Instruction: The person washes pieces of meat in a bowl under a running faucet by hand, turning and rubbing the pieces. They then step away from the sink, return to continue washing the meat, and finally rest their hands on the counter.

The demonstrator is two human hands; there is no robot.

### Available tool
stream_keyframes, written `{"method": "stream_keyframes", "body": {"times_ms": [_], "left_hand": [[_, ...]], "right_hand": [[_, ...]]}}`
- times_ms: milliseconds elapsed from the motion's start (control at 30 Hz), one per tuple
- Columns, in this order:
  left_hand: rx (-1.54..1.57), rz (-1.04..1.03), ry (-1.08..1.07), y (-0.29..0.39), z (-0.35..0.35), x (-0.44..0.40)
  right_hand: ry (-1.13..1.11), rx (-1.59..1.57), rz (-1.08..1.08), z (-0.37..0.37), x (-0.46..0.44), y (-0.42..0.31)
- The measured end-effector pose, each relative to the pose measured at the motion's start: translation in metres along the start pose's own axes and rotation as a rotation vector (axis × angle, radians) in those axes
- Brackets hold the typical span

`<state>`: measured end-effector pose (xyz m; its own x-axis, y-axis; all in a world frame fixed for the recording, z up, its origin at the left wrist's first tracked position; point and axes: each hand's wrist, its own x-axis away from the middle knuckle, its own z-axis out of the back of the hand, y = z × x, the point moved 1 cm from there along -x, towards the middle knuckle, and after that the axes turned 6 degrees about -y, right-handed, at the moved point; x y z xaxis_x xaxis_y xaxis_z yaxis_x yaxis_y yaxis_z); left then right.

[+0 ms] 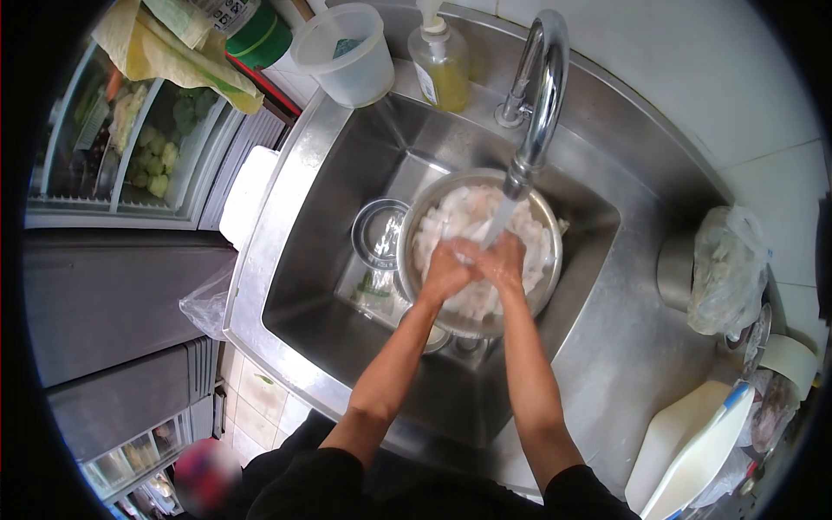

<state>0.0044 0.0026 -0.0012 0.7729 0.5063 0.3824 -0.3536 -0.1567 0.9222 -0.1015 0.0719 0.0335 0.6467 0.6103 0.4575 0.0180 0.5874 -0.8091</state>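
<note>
Under the running tap point(542, 104), my left hand point(451, 270) and my right hand point(501, 260) meet, their fingers curled in against each other. The water stream point(499, 222) falls onto them. What lies between the fingers, if anything, is hidden. Both hands are over a round metal bowl point(555, 273) heaped with pale, whitish-pink pieces point(472, 208) that look like raw meat or fish. The bowl stands in a stainless steel sink point(347, 156).
A round metal dish point(380, 232) lies left of the bowl. Behind the sink stand a clear plastic tub point(347, 65) and a soap pump bottle point(444, 69). At right are a filled plastic bag point(730, 269) and a white plastic container point(685, 433). A fridge point(130, 295) stands at left.
</note>
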Motion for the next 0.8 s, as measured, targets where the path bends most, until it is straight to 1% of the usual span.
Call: {"method": "stream_keyframes", "body": {"times_ms": [67,100,167,200,267,300,400,500,567,600,667,767,800], "left_hand": [[-0.094,-0.039,0.067,-0.005,-0.004,0.001],[-0.089,-0.035,0.079,-0.003,-0.004,0.002],[-0.083,-0.03,0.102,0.001,-0.005,0.002],[-0.038,-0.058,0.149,-0.003,-0.004,0.0],[0.049,-0.109,0.245,-0.022,-0.001,-0.005],[0.148,-0.072,0.234,-0.029,0.001,-0.008],[0.401,0.012,0.205,-0.043,0.007,-0.014],[0.548,0.042,0.211,-0.052,0.004,-0.016],[0.621,0.061,0.254,-0.08,0.001,-0.023],[0.684,0.051,0.239,-0.075,-0.003,-0.02],[0.808,0.031,0.206,-0.06,-0.012,-0.013],[0.887,0.091,0.213,-0.073,-0.015,-0.015],[0.894,0.075,0.252,-0.067,-0.016,-0.017]], "right_hand": [[0.015,0.065,-0.03,0.002,0.002,-0.003],[0.024,0.097,-0.044,0.003,0.004,-0.006],[0.09,0.02,-0.056,-0.004,0.004,0.001],[0.122,-0.019,-0.061,-0.006,0.005,0.003],[0.1,-0.127,-0.105,-0.003,0.011,-0.007],[0.091,-0.18,-0.127,-0.002,0.012,-0.011],[-0.03,-0.537,-0.008,-0.008,0.002,0.014],[-0.05,-0.631,0.163,-0.014,0.009,0.021],[-0.015,-0.535,0.215,-0.022,0.005,0.036],[0.001,-0.489,0.24,-0.025,0.003,0.041],[0.038,-0.414,0.215,-0.025,0.002,0.037],[0.068,-0.259,0.204,-0.022,0.013,0.014],[0.073,-0.201,0.207,-0.02,0.016,0.007]]}}
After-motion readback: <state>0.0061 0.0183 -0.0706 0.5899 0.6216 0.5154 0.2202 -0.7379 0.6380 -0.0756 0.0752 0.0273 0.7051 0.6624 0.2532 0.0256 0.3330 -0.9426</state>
